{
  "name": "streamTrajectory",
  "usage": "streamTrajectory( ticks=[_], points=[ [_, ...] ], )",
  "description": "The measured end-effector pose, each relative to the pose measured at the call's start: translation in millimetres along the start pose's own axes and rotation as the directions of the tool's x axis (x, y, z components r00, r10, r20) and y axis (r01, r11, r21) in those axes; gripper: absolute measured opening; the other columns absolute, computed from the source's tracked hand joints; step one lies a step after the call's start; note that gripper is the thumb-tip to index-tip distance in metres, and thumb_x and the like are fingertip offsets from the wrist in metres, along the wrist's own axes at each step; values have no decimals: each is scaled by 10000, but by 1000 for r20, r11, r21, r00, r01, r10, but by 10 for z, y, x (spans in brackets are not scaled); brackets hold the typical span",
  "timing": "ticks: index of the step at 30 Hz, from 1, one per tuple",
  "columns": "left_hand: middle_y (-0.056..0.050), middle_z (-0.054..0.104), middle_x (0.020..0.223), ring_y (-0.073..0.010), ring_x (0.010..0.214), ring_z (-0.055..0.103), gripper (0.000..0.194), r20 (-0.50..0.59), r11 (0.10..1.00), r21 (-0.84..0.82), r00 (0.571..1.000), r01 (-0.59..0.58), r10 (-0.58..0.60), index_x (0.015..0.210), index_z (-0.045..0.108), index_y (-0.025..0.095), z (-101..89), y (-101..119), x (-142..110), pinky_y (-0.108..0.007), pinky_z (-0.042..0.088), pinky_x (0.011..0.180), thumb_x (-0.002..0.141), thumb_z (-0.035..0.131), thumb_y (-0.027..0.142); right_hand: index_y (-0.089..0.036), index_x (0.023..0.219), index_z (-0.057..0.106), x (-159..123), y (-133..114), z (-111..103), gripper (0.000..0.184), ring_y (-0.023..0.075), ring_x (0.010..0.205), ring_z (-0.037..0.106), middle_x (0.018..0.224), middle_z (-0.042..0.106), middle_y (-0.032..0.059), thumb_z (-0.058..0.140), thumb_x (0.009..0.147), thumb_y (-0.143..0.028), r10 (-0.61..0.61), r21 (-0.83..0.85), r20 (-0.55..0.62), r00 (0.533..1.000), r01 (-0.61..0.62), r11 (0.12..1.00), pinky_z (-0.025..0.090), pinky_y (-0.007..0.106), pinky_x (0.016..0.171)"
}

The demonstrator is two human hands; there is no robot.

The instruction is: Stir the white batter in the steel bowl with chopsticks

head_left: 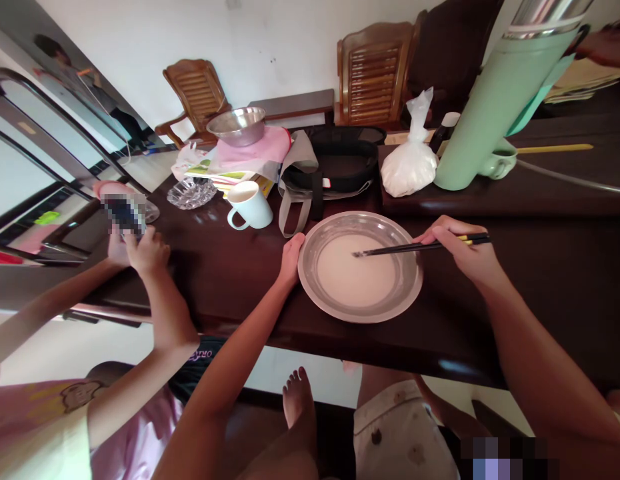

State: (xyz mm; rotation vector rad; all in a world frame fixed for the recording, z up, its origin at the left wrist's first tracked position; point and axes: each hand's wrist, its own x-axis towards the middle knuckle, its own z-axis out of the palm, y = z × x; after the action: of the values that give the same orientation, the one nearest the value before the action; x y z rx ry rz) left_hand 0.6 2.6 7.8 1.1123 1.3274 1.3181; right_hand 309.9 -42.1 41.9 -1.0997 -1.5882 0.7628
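Observation:
A wide metal basin (410, 293) rests on the dark table in front of me, holding a pale, milky liquid (357, 273). My left hand (291, 257) grips the basin's left rim, with the fingers partly hidden behind it. Dark chopsticks (400, 249) are held in my right hand (465, 250), to the right of the basin. Their tips, with a little pale stuff stuck on them, are over the liquid near the basin's middle; I cannot tell whether they touch it.
Behind the basin stand a white mug (251, 208), a grey-black bag (335, 167), a tied bag of white powder (410, 167) and a tall green flask (505, 107). A glass dish (193, 193) and another metal bowl (237, 127) are at back left. Beside me, another person's hands (143, 250) hold a phone.

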Motion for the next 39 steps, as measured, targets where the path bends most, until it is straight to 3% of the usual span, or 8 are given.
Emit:
streamTrajectory(
  ticks=[5,10,16,21,26,31,36,39],
  points=[
    [46,353,585,-98,569,309,353,-14,1000,14,1000,13,-13,538,379,189,7,17,-6,-202,333,560,864,511,210,-268,709,720,-9,-1,18,268,205,770,699,757,711,15,586,911,-385,5,54,162,987,-14,998,525,351,729],
    [42,347,580,-101,575,305,363,-14,1000,19,1000,2,-2,528,368,189,13,18,3,-202,329,559,869,493,181,-253,677,709,1,13,-7,286,195,723,689,705,690,18,586,917,-351,-2,80,13,1000,1,997,514,350,721],
    [41,341,566,-106,564,296,355,1,1000,9,1000,-14,14,530,373,195,9,3,15,-213,326,552,861,503,209,-271,744,730,5,13,20,244,211,829,684,808,720,24,588,908,-385,-15,6,178,984,14,1000,518,371,786],
    [41,343,564,-103,561,299,358,-13,1000,-1,1000,4,-4,525,370,192,28,47,-14,-208,337,560,858,499,199,-255,667,700,8,45,-29,301,187,696,666,685,676,14,584,911,-388,0,85,-5,1000,1,996,508,351,706],
    [43,330,565,-100,558,286,364,-8,1000,1,1000,2,-2,527,365,192,31,51,-18,-208,325,548,868,494,194,-259,736,723,4,23,5,254,200,806,683,795,727,21,585,909,-383,2,41,186,982,-10,999,517,360,772],
    [41,328,558,-100,555,284,381,-8,1000,-1,1000,1,-1,513,364,189,31,39,-7,-208,323,546,872,494,173,-279,682,700,20,58,-23,294,209,740,678,726,706,15,590,892,-454,10,1,-16,1000,-10,1000,526,383,734],
    [44,350,570,-100,553,299,372,-42,1000,-8,999,22,-22,516,386,187,33,22,7,-208,334,556,861,525,187,-265,679,698,9,32,3,310,218,769,694,724,700,22,580,899,-449,32,84,133,991,-43,996,541,382,741],
    [42,356,567,-100,553,300,372,-39,999,-17,999,28,-29,515,387,187,34,8,17,-210,329,550,864,517,190,-279,727,714,12,38,-4,251,216,824,693,799,727,22,598,898,-422,18,12,79,997,-19,1000,534,389,792]
  ],
)
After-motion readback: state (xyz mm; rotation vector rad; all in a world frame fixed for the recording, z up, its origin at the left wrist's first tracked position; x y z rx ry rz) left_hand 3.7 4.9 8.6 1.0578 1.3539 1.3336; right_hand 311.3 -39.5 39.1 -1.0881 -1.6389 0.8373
